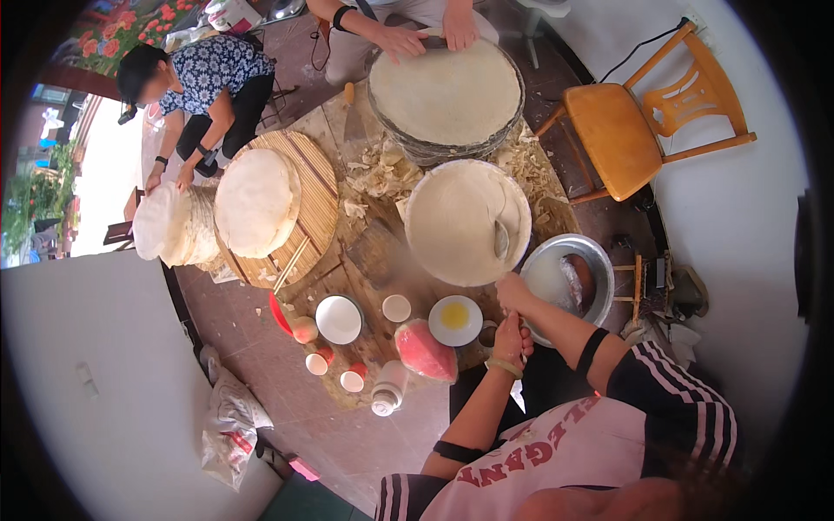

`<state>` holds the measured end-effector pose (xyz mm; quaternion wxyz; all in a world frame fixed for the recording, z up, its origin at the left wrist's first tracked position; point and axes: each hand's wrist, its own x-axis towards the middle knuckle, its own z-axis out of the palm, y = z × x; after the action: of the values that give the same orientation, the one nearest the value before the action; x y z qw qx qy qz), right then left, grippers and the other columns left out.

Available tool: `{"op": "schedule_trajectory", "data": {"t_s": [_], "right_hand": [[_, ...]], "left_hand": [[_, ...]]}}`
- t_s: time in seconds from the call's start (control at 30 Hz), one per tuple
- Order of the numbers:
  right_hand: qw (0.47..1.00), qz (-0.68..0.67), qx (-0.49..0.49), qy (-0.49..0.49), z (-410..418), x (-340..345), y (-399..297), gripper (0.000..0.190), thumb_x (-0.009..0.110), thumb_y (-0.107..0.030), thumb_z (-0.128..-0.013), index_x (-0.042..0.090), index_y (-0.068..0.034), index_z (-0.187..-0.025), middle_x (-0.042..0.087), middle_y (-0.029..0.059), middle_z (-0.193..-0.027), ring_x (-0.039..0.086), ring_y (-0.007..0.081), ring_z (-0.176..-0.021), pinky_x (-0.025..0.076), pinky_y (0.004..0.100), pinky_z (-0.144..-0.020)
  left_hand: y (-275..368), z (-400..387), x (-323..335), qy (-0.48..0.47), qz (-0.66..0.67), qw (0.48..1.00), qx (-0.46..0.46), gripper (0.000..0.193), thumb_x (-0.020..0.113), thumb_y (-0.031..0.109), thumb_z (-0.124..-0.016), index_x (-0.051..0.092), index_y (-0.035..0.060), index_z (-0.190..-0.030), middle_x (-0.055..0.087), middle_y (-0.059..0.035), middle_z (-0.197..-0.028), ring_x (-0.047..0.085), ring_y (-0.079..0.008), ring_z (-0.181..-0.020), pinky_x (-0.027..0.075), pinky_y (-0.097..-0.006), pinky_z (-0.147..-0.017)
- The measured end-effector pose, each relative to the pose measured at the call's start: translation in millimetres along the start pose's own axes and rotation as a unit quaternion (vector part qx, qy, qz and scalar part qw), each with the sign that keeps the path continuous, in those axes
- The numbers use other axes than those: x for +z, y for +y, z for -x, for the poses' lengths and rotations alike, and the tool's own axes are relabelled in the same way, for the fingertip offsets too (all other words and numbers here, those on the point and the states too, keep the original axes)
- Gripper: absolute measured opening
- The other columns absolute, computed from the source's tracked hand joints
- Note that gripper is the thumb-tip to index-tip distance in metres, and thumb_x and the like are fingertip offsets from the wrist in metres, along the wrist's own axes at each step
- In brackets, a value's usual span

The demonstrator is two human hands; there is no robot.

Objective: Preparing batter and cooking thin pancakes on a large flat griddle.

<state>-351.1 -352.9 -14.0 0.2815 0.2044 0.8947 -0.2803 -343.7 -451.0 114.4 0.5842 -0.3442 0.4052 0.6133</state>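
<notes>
My left hand, with a bangle at its wrist, has curled fingers near the table's edge. Just above it, my right hand is bent close against its fingertips, at the rim of a metal basin. Whether either holds something small cannot be told. The basin holds cloudy liquid and a brown object partly wrapped in something pale. Beyond my hands, a large bowl of pale batter has a metal ladle resting in it. Left of my left hand stand a white bowl of yellow liquid and a pink plastic-wrapped bundle.
A person's hands rest at a large round griddle covered with a pale sheet. Another person handles stacked flatbreads beside a round slatted mat. Cups, bottle, scraper and scraps share the wooden table; a chair stands right.
</notes>
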Motion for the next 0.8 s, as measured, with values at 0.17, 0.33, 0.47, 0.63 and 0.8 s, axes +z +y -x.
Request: {"op": "schedule_trajectory", "data": {"t_s": [0.17, 0.33, 0.47, 0.63, 0.8], "right_hand": [[0.907, -0.402, 0.117, -0.036, -18.9, -19.0, -43.6, 0.017, 0.05, -0.014, -0.068, 0.061, -0.002, -0.065, 0.056, 0.0211, -0.06, 0.057, 0.0302, -0.057, 0.046, 0.037, -0.055], [0.924, -0.38, 0.03, 0.024, -0.7, 21.1, 1.5, 0.018, 0.042, -0.017, -0.077, 0.044, -0.003, -0.065, 0.045, 0.0086, -0.048, 0.042, 0.0201, -0.032, 0.034, 0.0331, -0.029], [0.949, -0.163, -0.229, 0.142, -21.2, 32.0, -13.0, 0.015, 0.042, -0.015, -0.077, 0.046, -0.001, -0.074, 0.044, 0.0079, -0.048, 0.043, 0.0188, -0.033, 0.035, 0.0322, -0.03], [0.959, -0.242, -0.02, 0.144, -23.9, -28.0, -28.2, 0.017, 0.044, -0.011, -0.075, 0.05, 0.005, -0.076, 0.05, 0.0172, -0.054, 0.05, 0.0259, -0.037, 0.04, 0.0348, -0.037], [0.998, 0.026, 0.002, 0.063, -5.8, 3.5, -43.1, 0.019, 0.049, -0.015, -0.07, 0.06, 0.0, -0.07, 0.057, 0.0191, -0.072, 0.056, 0.0325, -0.072, 0.044, 0.0389, -0.064]], "left_hand": [[35.3, 0.5, -4.2, 0.035, 0.009, 0.998, 0.05, 0.021, 0.04, 0.033, -0.083, 0.037, 0.0125, -0.077, 0.035, 0.0016, -0.051, 0.03, -0.0077, -0.034, 0.025, -0.021, -0.03], [-4.4, 8.3, -8.0, 0.033, -0.001, 0.999, 0.016, 0.018, 0.041, 0.029, -0.084, 0.037, 0.0121, -0.078, 0.036, 0.0011, -0.052, 0.033, -0.0083, -0.036, 0.026, -0.0215, -0.03], [13.1, -3.5, -23.3, 0.005, 0.049, 0.997, 0.063, 0.015, 0.041, 0.027, -0.084, 0.037, 0.013, -0.08, 0.036, 0.0015, -0.052, 0.033, -0.0078, -0.036, 0.027, -0.0217, -0.03], [22.3, -3.4, 2.9, -0.035, 0.062, 0.997, 0.022, 0.021, 0.04, 0.034, -0.085, 0.038, 0.0145, -0.08, 0.033, 0.0031, -0.05, 0.03, -0.006, -0.036, 0.021, -0.018, -0.03], [17.9, 9.7, -16.3, -0.053, 0.142, 0.988, -0.042, 0.034, 0.043, 0.046, -0.081, 0.039, 0.0149, -0.07, 0.03, 0.0047, -0.048, 0.025, -0.0038, -0.033, 0.019, -0.0148, -0.027]]}}
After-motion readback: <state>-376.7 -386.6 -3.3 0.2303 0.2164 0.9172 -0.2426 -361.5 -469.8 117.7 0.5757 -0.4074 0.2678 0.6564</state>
